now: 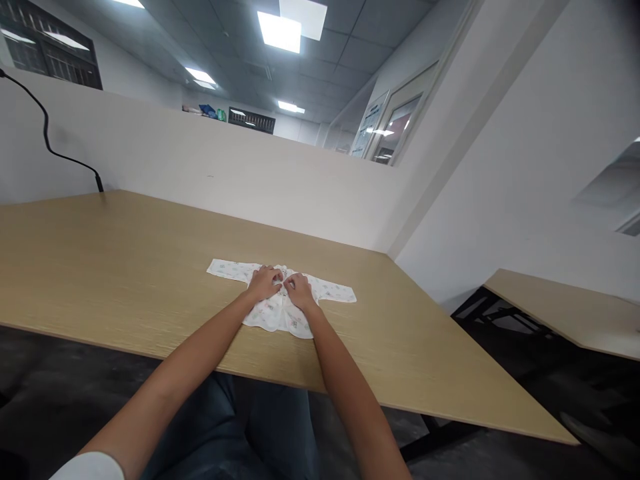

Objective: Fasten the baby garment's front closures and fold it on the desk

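Small shirt (pixel 273 316) is laid flat near the tabletop's (pixel 150 267) six-o'clock edge, sleeves (pixel 233 269) spread to nine and three, front touched by half-curled left hand (pixel 266 283) and right hand (pixel 300 292); grip and closure cannot be told.

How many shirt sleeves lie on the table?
2: one sleeve stretches out beyond the left hand, the other sleeve beyond the right hand. No others seem hidden.

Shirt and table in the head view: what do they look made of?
Shirt: probably soft, matt cloth, maybe cotton, given its wavy hem and faint print. Table: wood or wood-look laminate with a slight sheen, judging by the tan surface and fine streaks.
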A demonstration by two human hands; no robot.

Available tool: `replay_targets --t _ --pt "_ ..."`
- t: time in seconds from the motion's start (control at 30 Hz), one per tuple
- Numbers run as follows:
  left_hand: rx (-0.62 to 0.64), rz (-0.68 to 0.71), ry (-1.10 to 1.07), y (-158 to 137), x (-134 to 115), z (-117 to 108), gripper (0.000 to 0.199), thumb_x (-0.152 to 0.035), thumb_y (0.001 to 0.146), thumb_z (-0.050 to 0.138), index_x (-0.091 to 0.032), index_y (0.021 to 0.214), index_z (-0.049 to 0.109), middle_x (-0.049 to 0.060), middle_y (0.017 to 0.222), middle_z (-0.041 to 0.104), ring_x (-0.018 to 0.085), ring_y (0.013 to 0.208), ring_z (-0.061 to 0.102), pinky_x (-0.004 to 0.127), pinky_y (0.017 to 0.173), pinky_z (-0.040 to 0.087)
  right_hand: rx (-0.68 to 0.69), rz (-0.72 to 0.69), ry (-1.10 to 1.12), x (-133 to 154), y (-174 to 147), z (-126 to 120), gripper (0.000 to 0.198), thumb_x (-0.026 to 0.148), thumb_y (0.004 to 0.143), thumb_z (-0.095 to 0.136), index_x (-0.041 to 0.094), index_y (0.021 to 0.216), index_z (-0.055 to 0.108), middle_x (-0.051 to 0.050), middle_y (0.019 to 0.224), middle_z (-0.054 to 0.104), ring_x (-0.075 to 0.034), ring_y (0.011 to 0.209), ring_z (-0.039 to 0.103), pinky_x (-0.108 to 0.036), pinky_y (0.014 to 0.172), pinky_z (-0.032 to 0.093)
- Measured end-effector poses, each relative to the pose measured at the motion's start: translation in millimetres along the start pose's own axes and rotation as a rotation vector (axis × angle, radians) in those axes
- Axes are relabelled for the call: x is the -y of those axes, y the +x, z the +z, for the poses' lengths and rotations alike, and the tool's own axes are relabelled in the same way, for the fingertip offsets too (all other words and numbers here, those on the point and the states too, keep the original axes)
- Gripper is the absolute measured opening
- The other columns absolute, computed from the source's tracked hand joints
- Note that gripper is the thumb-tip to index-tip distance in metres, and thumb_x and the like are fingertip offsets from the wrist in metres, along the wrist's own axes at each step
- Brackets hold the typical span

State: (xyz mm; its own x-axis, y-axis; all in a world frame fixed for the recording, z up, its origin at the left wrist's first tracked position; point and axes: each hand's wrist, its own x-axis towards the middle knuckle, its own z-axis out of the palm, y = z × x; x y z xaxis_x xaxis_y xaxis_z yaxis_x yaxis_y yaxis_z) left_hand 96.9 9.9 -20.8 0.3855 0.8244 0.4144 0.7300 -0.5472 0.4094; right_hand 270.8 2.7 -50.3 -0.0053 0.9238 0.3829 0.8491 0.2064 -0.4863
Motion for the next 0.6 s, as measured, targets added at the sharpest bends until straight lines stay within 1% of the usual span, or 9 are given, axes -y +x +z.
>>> replay_targets --t 0.1,0.27,0.37,0.5,0.6 --pt "0.001 0.015 -0.007 0 0 -1 0.018 -0.025 0.081 0.066 -0.028 0.097 0.074 0.003 0.1 0.068 0.024 0.104 0.058 0.035 0.091 0.043 -0.008 -0.008 0.014 -1 0 0 0.016 0.03 0.091 0.054 0.02 0.09 0.067 -0.006 0.108 0.065 -0.023 0.109 0.052 -0.034 0.091 0.036" --pt "-0.002 0.005 0.01 1 2 0 0.017 -0.032 0.085 0.064 -0.028 0.093 0.078 0.005 0.101 0.071 0.025 0.104 0.059 0.034 0.089 0.044 -0.02 -0.021 0.034 -2 1 1 0.015 0.029 0.089 0.056 0.02 0.088 0.069 -0.006 0.106 0.066 -0.022 0.107 0.053 -0.034 0.093 0.037" --pt "0.001 -0.002 0.02 3 7 2 0.019 -0.033 0.085 0.063 -0.029 0.092 0.08 0.005 0.1 0.072 0.025 0.104 0.06 0.033 0.089 0.044 -0.023 -0.037 0.06 -3 2 0 0.015 0.029 0.086 0.058 0.021 0.086 0.071 -0.006 0.105 0.067 -0.021 0.105 0.055 -0.034 0.093 0.039" --pt "0.015 -0.001 0.016 5 12 5 0.019 -0.033 0.083 0.064 -0.031 0.09 0.081 0.005 0.098 0.074 0.025 0.101 0.061 0.034 0.087 0.045 -0.016 -0.071 0.123 -2 2 -7 0.012 0.027 0.082 0.062 0.021 0.081 0.072 -0.005 0.097 0.07 -0.02 0.099 0.059 -0.033 0.093 0.043" --pt "0.041 -0.016 -0.014 5 11 4 0.02 -0.034 0.082 0.064 -0.03 0.088 0.082 0.004 0.097 0.075 0.024 0.099 0.062 0.033 0.085 0.045 0.003 -0.095 0.187 0 1 -14 0.009 0.024 0.078 0.065 0.021 0.077 0.073 -0.004 0.09 0.073 -0.019 0.092 0.064 -0.031 0.09 0.046"
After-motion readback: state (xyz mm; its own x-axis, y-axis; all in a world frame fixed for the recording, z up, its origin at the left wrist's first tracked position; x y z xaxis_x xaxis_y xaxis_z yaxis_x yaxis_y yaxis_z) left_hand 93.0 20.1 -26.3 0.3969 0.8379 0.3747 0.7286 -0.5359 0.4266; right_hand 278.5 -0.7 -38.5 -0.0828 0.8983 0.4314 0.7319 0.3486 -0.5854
